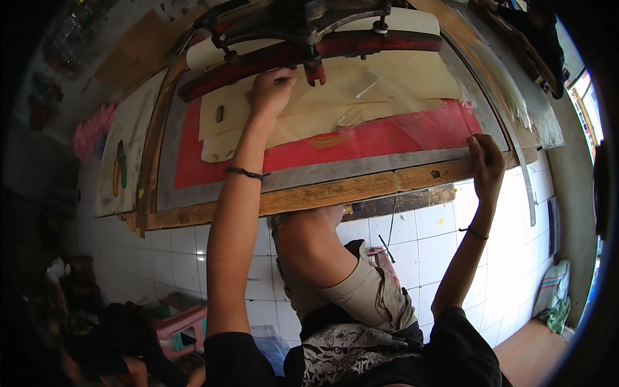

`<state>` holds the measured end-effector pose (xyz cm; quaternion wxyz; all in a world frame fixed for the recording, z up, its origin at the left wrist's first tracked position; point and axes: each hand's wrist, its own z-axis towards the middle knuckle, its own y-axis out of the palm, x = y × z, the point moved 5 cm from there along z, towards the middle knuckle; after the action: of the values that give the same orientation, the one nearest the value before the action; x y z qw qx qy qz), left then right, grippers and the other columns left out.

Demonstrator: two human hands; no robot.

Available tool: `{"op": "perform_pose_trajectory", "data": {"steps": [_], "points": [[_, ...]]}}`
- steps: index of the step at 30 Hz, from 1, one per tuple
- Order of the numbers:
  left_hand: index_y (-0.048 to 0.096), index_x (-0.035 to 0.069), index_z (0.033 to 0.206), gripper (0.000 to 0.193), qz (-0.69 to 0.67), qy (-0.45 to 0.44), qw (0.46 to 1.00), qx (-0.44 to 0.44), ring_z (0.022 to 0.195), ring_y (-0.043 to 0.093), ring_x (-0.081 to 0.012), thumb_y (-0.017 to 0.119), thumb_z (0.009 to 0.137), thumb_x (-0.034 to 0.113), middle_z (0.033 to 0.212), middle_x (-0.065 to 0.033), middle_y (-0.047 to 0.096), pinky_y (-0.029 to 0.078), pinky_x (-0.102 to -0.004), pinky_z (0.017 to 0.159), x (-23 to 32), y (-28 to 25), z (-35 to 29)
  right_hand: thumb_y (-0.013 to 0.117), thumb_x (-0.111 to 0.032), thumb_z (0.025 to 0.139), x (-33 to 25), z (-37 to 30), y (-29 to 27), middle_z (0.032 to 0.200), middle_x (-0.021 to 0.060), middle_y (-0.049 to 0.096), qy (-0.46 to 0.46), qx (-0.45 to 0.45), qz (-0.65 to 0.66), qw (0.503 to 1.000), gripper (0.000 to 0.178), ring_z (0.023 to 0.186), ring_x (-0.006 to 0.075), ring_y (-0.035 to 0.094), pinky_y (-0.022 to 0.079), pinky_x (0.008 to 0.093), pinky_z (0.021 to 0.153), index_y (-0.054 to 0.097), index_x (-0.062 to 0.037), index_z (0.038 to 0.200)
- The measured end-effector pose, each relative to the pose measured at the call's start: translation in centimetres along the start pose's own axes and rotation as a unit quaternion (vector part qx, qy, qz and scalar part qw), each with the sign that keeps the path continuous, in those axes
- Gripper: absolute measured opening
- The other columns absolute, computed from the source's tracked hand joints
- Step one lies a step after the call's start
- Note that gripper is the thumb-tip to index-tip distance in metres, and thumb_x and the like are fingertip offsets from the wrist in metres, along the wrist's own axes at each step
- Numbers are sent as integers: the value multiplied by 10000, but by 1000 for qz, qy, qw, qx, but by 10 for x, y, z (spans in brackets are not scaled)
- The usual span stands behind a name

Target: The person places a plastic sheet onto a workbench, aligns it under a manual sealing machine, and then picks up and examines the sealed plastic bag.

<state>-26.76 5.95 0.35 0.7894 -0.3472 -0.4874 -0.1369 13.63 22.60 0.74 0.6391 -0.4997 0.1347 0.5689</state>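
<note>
You are in what looks like a workshop: in front of you a heavy black-and-red metal frame (258, 63) stands over a worn, wood-edged bench (322, 193) spread with tan sheets (309, 113) and red sheeting (400, 132), pliers (122, 164) lie on a board (140, 116) to your left, and a plastic stool (184, 321) sits on the white tiled floor (438, 222)

Head camera: on the wearer's head, facing down and forward
Table (348, 189): near edge crosses mid-view, close
</note>
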Motion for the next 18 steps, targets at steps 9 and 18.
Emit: {"op": "perform_pose_trajectory", "data": {"steps": [9,18], "points": [[552,127,821,101,-410,-208,878,-135,525,264,-37,583,913,98,666,70,333,211,-227,486,14,1,-11,663,-237,931,-11,0,1,696,34,619,6,-11,12,1000,250,637,74,510,394,241,588,678,12,946],[529,84,803,110,-514,-249,816,-88,519,283,-62,548,889,18,665,34,357,218,-235,483,13,12,-15,670,-218,926,-6,-1,-1,690,32,619,-13,-8,42,999,229,635,71,507,391,246,590,679,11,927]]}}
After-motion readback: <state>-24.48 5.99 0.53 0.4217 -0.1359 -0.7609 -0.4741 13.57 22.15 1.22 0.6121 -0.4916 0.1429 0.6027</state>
